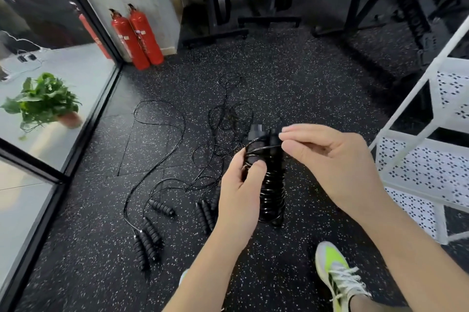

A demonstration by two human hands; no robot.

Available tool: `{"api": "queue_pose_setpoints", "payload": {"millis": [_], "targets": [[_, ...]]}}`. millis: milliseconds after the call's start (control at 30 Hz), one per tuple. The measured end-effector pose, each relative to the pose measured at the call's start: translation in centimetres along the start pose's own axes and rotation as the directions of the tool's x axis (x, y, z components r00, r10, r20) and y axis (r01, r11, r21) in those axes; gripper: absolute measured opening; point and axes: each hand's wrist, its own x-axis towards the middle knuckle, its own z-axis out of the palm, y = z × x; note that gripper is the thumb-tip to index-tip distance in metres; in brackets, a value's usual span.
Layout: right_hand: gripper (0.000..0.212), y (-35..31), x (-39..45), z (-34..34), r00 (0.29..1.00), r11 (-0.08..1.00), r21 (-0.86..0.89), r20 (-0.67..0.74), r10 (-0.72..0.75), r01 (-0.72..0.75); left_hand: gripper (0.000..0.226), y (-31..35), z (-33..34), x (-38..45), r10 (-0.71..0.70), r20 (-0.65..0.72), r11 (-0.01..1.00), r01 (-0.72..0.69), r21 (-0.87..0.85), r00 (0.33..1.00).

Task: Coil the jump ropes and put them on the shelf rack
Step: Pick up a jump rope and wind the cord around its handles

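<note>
Head view: my left hand (239,182) grips the wound rope (272,184) upright. My right hand (327,159) pinches its cord beside the top.

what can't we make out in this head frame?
- Handles of the jump rope being coiled: hidden under its own cord wraps and the left hand.
- Cord end at the right hand: covered by its fingers, top blurred.
- Ropes on the floor: tangled, count unclear.
- Shelf rack: cut off by the right edge.
</note>
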Motion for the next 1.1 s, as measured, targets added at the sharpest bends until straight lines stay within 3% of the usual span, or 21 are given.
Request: {"api": "queue_pose_setpoints", "payload": {"millis": [167,300,367,567,967,1100], "targets": [[0.023,1.0,-0.2,0.7,0.984,0.937,-0.303,0.01,-0.179,0.174,0.027,0.1,-0.6,0.2,-0.086,-0.013,0.993,0.084,-0.088,0.996],[0.048,1.2,-0.5,1.4,0.992,0.924,-0.363,0.011,-0.122,0.118,0.024,0.0,-0.7,0.1,-0.089,-0.005,0.992,0.089,-0.084,0.996],[0.041,1.4,-0.5,1.7,0.986,0.905,-0.4,-0.026,-0.167,0.143,0.025,0.1,-0.7,0.0,-0.084,-0.003,0.994,0.084,-0.068,0.996],[0.031,1.4,-0.1,1.8,1.0,0.984,-0.178,-0.027,0.002,-0.007,0.021,-0.3,-0.5,-0.2,-0.071,0.013,0.997,0.072,-0.007,0.997],[0.019,2.2,0.3,2.8,1.0,0.983,-0.182,-0.021,0.015,-0.018,0.024,-0.9,-0.9,0.2,-0.114,-0.019,0.991,0.116,0.068,0.993],[0.012,2.7,0.2,3.1,1.0,0.966,-0.256,-0.018,-0.025,0.02,0.019,-0.8,-0.9,0.3,-0.092,-0.032,0.992,0.094,0.085,0.995]]}}
